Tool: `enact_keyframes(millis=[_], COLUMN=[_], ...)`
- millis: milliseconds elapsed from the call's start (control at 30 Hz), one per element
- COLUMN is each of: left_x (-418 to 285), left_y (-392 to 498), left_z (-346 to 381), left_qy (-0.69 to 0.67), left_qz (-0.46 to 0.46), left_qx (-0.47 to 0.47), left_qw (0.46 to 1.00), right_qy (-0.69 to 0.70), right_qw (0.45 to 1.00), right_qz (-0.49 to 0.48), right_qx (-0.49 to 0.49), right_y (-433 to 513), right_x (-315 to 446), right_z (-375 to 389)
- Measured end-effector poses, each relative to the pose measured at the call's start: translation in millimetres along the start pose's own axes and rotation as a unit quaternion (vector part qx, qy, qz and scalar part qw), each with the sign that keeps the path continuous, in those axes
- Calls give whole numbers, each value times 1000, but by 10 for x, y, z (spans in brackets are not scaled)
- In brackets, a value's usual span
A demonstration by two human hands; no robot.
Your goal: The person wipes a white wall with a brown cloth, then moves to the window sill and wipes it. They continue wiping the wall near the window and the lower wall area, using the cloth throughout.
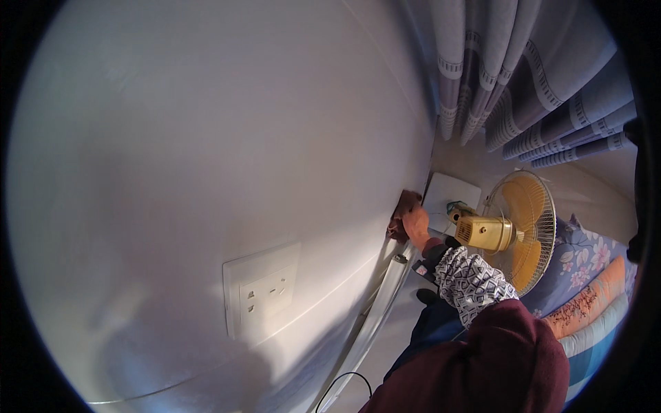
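Note:
My right hand (415, 224) grips a dark reddish-brown cloth (408, 201) against the lower part of the pale wall (232, 155), close to the corner. Some of the cloth bunches out below the fingers. A patterned black-and-white sleeve cover wraps the forearm, under a maroon sleeve. Just below the hand begins a long white strip or tube (384, 289), which runs along the foot of the wall. To the right of the hand stands an electric fan (485, 232) with yellow blades and a wire cage. My left hand is out of view.
A white square panel (452, 199), perhaps the fan's base, lies by the corner. Striped curtains (547, 77) hang at the upper right. Floral bedding (583, 258) and an orange pillow (588, 299) lie at the right. A socket plate (263, 291) is on the wall; a black cable (343, 377) loops below.

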State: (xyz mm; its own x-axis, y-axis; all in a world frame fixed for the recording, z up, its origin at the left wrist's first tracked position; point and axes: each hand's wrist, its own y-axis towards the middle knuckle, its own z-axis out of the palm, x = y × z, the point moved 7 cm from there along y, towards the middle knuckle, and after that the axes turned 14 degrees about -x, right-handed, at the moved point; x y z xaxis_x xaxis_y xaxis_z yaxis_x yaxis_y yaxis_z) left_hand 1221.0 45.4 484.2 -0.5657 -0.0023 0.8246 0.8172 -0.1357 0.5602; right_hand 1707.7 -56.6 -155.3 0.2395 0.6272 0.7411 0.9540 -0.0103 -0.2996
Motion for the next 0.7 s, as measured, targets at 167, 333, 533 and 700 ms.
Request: enact_keyframes(millis=[167,333,533,700], left_x=[81,121,185,280], left_y=[7,-41,-103,-152], left_z=[-38,-34,-25,-40], left_qy=[-12,-44,-57,-129], left_qz=[-67,-107,-131,-209], left_qx=[-12,-23,-22,-51], left_qw=[998,993,990,968], right_qy=[121,125,298,190], right_qw=[952,950,945,964], right_qz=[-184,-167,117,118], right_qx=[-211,-235,65,144], right_y=[899,2272,2183,1108], right_x=[1331,1756,794,36], right_z=[-736,-790,-95,248])
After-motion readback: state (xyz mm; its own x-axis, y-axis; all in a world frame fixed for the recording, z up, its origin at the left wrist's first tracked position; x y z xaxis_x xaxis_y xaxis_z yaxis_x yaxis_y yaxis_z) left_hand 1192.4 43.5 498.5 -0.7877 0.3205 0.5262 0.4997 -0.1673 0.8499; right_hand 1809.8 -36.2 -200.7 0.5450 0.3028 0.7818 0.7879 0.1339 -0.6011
